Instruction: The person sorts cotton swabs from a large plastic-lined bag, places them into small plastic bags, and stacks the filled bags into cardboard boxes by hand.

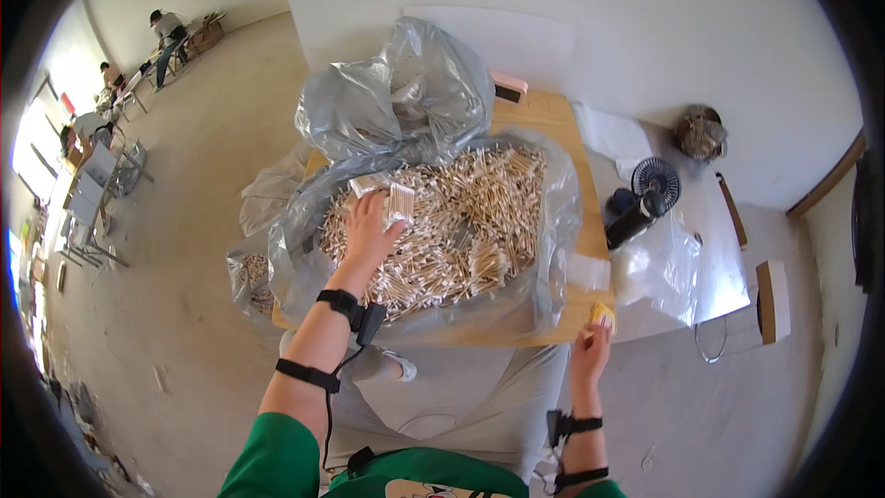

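Observation:
My left hand (367, 235) is over a large heap of cotton swabs (452, 231), its thumb and fingers around a neat bundle of cotton swabs (401, 203). A whitish packet (368, 184) lies just beyond its fingertips. The heap rests in a spread-out grey plastic bag (559, 221) on a wooden table (553, 115). At the table's near right corner, my right hand (591, 355) is closed on a small yellow packet (602, 315), partly hidden by the fingers. Close by lies a stack of clear plastic sleeves (588, 272).
A bulging grey bag (396, 88) and a pink-edged device (508, 87) stand at the back. On the right side table are a small fan (655, 183), a black bottle (636, 219) and clear plastic bags (668, 267). Other people (170, 32) work far left.

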Demonstrator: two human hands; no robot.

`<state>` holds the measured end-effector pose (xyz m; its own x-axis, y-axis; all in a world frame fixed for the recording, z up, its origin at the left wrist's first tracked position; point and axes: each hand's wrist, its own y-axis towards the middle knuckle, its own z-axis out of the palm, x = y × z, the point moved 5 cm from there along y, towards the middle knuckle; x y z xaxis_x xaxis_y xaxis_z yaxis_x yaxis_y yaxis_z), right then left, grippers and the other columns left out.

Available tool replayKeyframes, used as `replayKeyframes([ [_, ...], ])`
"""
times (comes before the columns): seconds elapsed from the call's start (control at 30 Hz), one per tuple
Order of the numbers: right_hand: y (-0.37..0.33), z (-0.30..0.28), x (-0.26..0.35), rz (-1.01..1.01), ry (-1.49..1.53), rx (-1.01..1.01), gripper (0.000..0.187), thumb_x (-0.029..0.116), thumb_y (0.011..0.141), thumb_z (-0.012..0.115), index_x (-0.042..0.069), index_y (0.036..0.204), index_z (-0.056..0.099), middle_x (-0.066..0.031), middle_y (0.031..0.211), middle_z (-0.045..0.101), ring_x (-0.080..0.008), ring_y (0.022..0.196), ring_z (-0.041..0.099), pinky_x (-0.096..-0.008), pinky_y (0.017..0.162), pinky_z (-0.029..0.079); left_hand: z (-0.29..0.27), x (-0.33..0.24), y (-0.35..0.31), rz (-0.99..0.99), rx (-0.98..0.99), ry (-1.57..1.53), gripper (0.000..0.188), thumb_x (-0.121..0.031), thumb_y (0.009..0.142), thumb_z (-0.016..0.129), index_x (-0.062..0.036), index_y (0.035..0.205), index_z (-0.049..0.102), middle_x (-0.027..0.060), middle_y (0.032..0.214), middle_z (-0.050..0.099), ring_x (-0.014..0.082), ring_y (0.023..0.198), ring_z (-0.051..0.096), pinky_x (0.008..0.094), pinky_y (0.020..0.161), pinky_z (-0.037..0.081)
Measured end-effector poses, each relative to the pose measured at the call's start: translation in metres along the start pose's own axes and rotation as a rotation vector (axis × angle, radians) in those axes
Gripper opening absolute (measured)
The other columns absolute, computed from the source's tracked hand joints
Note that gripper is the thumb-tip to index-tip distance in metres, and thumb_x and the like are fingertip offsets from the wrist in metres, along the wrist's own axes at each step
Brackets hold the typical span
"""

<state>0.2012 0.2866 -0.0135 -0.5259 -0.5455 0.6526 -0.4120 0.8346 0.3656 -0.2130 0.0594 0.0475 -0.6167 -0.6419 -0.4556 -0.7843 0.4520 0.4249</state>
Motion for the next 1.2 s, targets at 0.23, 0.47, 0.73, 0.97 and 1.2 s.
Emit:
replayKeyframes([
  [0.23, -0.041, 0.018, 0.059, -0.040, 0.176, 0.147, 0.014, -0.006, 0.074, 0.060, 0.004, 0.083, 0.058, -0.0077, 0.077, 0.054, -0.0172, 0.060, 0.050, -0.0268, 0.056, 0.041, 0.039, -0.012, 0.015, 0.031, 0.078, -0.016, 0.056, -0.008, 0.082, 0.059, -0.0107, 0.135, 0.041, 0.0135, 0.119, 0.057, 0.0315, 0.122, 0.043, 0.0451, 0.107, 0.026],
  [0.47, -0.040, 0.036, 0.090, 0.020, 0.346, 0.265, 0.009, -0.001, 0.081, 0.061, 0.003, 0.089, 0.060, -0.0065, 0.076, 0.054, -0.0149, 0.063, 0.052, -0.0259, 0.058, 0.043, 0.018, -0.018, -0.028, -0.205, -0.071, -0.552, 0.045, -0.002, 0.083, 0.058, -0.0050, 0.126, 0.049, 0.0155, 0.105, 0.061, 0.0267, 0.097, 0.060, 0.0343, 0.081, 0.046],
  [0.73, -0.016, 0.090, 0.156, 0.365, 1.050, 0.509, 0.008, 0.007, 0.088, 0.059, 0.002, 0.094, 0.061, -0.0009, 0.084, 0.059, -0.0087, 0.069, 0.054, -0.0221, 0.060, 0.043, -0.013, -0.095, -0.121, -0.211, 0.537, -0.958, 0.037, 0.003, 0.084, 0.059, -0.0005, 0.120, 0.052, 0.0031, 0.100, 0.060, 0.0105, 0.093, 0.056, 0.0248, 0.083, 0.046],
  [0.97, -0.029, 0.081, 0.177, -0.115, 0.489, 0.372, 0.004, 0.002, 0.082, 0.065, 0.002, 0.082, 0.061, -0.0035, 0.079, 0.059, -0.0124, 0.066, 0.055, -0.0267, 0.057, 0.043, 0.003, -0.068, -0.157, -0.099, 0.361, -0.913, 0.033, -0.002, 0.079, 0.066, -0.0019, 0.111, 0.057, 0.0125, 0.097, 0.062, 0.0230, 0.090, 0.062, 0.0326, 0.077, 0.050],
  [1.2, -0.039, 0.062, 0.215, -0.507, 0.335, 0.164, 0.012, -0.004, 0.077, 0.065, 0.002, 0.087, 0.063, -0.0119, 0.077, 0.056, -0.0280, 0.066, 0.057, -0.0331, 0.059, 0.046, -0.008, -0.082, -0.162, -0.402, 0.571, -1.020, 0.029, -0.028, 0.091, 0.059, 0.0002, 0.084, 0.060, 0.0050, 0.072, 0.060, 0.0138, 0.065, 0.057, 0.0303, 0.057, 0.046],
])
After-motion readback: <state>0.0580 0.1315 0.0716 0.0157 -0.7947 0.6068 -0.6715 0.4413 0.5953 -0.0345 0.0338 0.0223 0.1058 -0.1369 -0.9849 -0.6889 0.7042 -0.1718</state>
